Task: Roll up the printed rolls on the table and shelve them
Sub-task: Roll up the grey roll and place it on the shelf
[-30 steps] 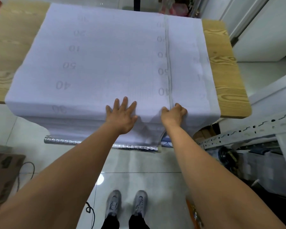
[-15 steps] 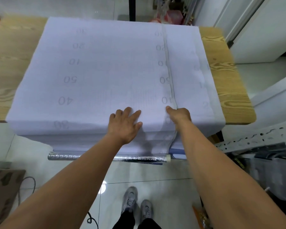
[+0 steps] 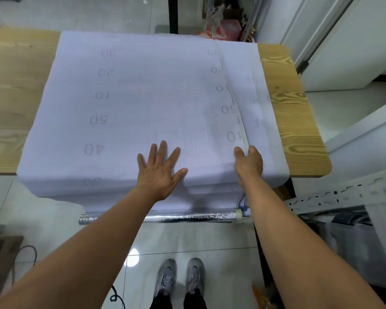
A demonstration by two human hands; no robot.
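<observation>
A wide printed sheet, pale and showing mirrored numerals through its back, lies spread over a wooden desk, its near end draping off the edge toward the floor and ending at a silvery foil-wrapped core tube that hangs just below and in front of both wrists. The left hand rests flat on the sheet with fingers splayed wide, pressing it down close to the desk's near edge. The right hand, just beside it to the right, is curled, thumb and fingers pinching the long seam where a narrower strip overlaps or abuts the main sheet; which of the two cannot be told. That seam runs away from the right hand toward the far side of the desk, while the tube's long axis lies crosswise, left to right, beneath both arms. Rolling has seemingly not begun in earnest: the sheet stretches forward from both hands, and the tube sits nearer the person than either palm.
</observation>
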